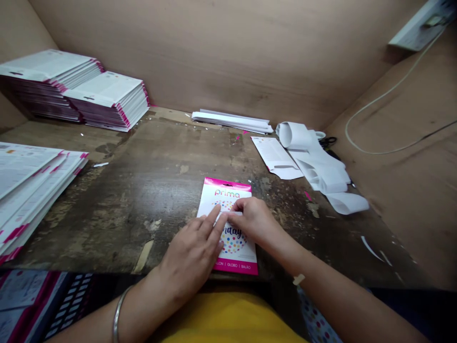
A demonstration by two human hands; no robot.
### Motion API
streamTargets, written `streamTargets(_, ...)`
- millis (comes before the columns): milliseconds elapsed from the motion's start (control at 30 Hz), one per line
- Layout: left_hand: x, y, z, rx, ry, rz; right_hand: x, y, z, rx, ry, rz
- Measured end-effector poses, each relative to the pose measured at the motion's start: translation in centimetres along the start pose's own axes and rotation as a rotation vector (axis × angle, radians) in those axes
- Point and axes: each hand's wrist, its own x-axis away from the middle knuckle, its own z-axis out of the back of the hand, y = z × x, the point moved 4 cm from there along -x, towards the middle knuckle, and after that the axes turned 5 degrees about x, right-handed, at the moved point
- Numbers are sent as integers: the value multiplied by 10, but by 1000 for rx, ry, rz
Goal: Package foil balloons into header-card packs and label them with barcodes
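A white and pink balloon packet [234, 247] lies face up near the table's front edge, with "prima" at its top and coloured dots below. Across its left side rests my left hand [193, 247], fingers stretched out flat over the print. My right hand [257, 221] is closed in a pinch over the packet's middle, thumb and forefinger meeting close to the left fingertips. A small white edge shows at that pinch, but I cannot make out what it is. Both hands cover part of the printed lettering.
Stacked packets [103, 93] stand at the back left, with a nearer pile [32, 186] at the left edge. Paper strips [232, 121] lie along the back wall. To the right are a single packet [274, 155], a curled white roll [317, 166] and black-handled scissors [328, 141].
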Motion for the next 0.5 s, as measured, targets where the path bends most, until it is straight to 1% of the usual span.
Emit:
streamTargets(100,-2,0,-3,-11,-81,-7,0,0,1,28,10,30)
streamTargets(167,-3,-2,-3,-19,-93,16,1,8,8,66,46,17)
streamTargets(267,-4,-2,-3,-15,-102,40,4,27,22,183,88,-34)
streamTargets(367,-4,-1,-4,5,-120,54,12,34,30,245,189,-60)
streamTargets(433,-3,0,-5,28,-123,51,19,30,27,239,273,-45)
streamTargets(500,0,-1,-5,72,-110,53,21,26,18,225,278,-4)
